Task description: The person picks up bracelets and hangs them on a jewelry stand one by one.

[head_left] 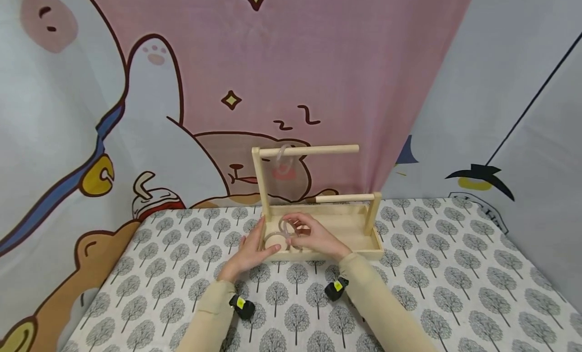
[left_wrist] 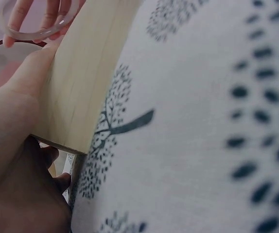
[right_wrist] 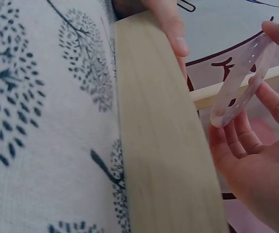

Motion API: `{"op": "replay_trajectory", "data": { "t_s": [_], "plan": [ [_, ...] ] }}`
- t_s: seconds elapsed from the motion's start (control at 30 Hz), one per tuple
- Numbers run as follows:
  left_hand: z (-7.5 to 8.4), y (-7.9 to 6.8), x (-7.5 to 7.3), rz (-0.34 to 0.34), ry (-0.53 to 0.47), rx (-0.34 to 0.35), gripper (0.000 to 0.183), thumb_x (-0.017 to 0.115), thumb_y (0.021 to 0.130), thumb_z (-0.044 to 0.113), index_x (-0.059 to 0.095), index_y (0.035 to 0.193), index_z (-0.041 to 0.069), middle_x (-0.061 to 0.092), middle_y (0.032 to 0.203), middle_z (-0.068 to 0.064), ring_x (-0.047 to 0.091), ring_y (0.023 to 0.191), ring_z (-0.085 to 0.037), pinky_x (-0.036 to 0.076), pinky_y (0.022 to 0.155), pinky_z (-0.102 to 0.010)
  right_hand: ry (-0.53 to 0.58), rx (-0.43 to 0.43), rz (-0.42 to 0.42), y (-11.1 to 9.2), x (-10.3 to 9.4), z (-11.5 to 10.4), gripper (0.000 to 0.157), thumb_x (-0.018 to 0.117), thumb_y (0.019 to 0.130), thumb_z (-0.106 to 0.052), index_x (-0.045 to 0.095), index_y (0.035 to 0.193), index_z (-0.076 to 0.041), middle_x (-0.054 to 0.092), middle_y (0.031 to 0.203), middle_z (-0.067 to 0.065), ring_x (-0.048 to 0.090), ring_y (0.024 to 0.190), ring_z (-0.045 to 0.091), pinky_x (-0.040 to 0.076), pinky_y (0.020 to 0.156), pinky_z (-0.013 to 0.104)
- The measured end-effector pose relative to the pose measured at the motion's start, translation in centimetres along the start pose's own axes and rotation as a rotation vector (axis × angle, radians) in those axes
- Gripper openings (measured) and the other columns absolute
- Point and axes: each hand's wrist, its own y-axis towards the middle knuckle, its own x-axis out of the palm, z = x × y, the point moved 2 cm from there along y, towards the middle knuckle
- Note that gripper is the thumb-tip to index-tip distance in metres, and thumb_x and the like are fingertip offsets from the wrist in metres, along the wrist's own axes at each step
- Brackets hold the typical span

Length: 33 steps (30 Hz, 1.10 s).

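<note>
pink/wht cartoon fabric backdrop w/ brown bear, yellow bell & 4-pt stars; wht tablecloth below, dk gry tree print; soft, even light.

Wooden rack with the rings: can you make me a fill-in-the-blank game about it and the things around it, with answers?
One ring hangs on the ____ of the two rods.
The right grip holds a see-through ____.
The grip beside the taller post of the rack is the person's ____ hand.
The tablecloth is printed with ____.

Missing words: higher; ring; left; trees.
</note>
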Motion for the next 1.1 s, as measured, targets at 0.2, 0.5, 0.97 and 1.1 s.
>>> {"op": "replay_trajectory", "data": {
  "t_s": [0.2,0.5,0.97,1.1],
  "plan": [
    [-0.1,-0.1,0.1,0.029,-0.014,0.031,0.097,0.065,0.088,0.046,0.009,0.154,0.002,0.02,0.154,-0.026,0.021,0.137,-0.049,0.001,0.101,-0.075,-0.006,-0.047,0.009,-0.2,0.0,-0.9,0.054,0.065,0.085,0.006,0.044,0.134,0.012,0.045,0.129,0.031,0.043,0.116,0.05,0.035,0.102,0.059],
    [-0.2,-0.2,0.2,0.017,-0.011,0.018,0.096,0.065,0.088,0.044,0.008,0.155,0.004,0.019,0.156,-0.024,0.02,0.138,-0.047,0.001,0.102,-0.073,-0.058,-0.086,0.057,0.1,-0.6,-0.3,0.056,0.07,0.085,0.0,0.049,0.137,-0.003,0.051,0.126,0.021,0.047,0.114,0.041,0.038,0.103,0.052],
    [-0.1,-0.1,0.0,-0.018,0.002,-0.04,0.095,0.065,0.09,0.04,0.004,0.156,0.008,0.014,0.158,-0.016,0.017,0.142,-0.039,-0.001,0.106,-0.069,-0.054,-0.123,0.06,0.0,-1.8,-2.1,0.056,0.068,0.085,0.004,0.047,0.137,0.0,0.051,0.128,0.019,0.047,0.115,0.038,0.036,0.104,0.052],
    [-0.1,-0.1,0.1,-0.012,0.009,-0.026,0.093,0.064,0.091,0.036,0.004,0.155,0.006,0.015,0.158,-0.018,0.017,0.141,-0.04,-0.001,0.106,-0.069,-0.036,-0.107,0.062,-0.3,-2.3,-2.5,0.057,0.069,0.086,0.003,0.046,0.139,-0.002,0.051,0.128,0.018,0.046,0.117,0.037,0.036,0.104,0.052]
  ]
}}
